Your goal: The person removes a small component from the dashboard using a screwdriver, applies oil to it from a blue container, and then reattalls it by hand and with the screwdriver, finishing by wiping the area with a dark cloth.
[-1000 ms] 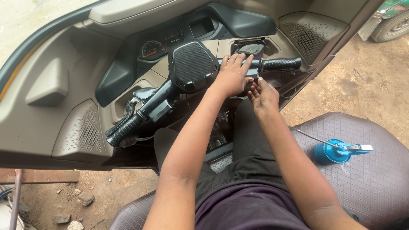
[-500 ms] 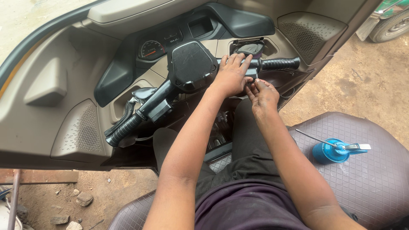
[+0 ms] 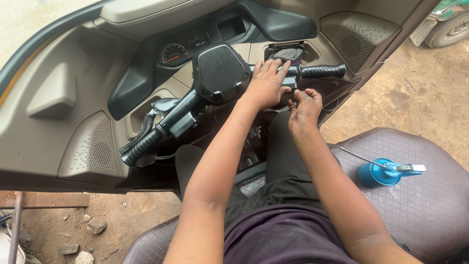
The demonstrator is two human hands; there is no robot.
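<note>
My left hand [image 3: 267, 84] is laid over the right half of the handlebar [image 3: 215, 93], fingers spread and curled over the bar just inboard of the right grip [image 3: 322, 72]. My right hand [image 3: 305, 105] sits just below it, fingertips pinched together on something small under the bar. It's too small and too hidden to say what; could be a screw, a cable end or a clip.

Risks as I see them:
- Whatever I'm pinching is directly above the footwell gap and the dirt ground [image 3: 415, 93]. If it slips, it falls between my legs into the floor area or out onto the soil, and I'd likely lose it.
- I'm working blind. My left hand covers the switch area, so I could cross-thread or misalign the part without noticing.
- The bar can swing. If my left hand relaxes, the bar turns and pulls the part out of my pinch.
- The blue oil can [image 3: 380, 172] lies on the seat [image 3: 415, 205] near its right edge, with its long spout pointing toward my right elbow. One elbow swing back would knock it, and it would roll off or leak on the quilted cover.
- Any oil on my fingers makes the pinch weaker.
</note>
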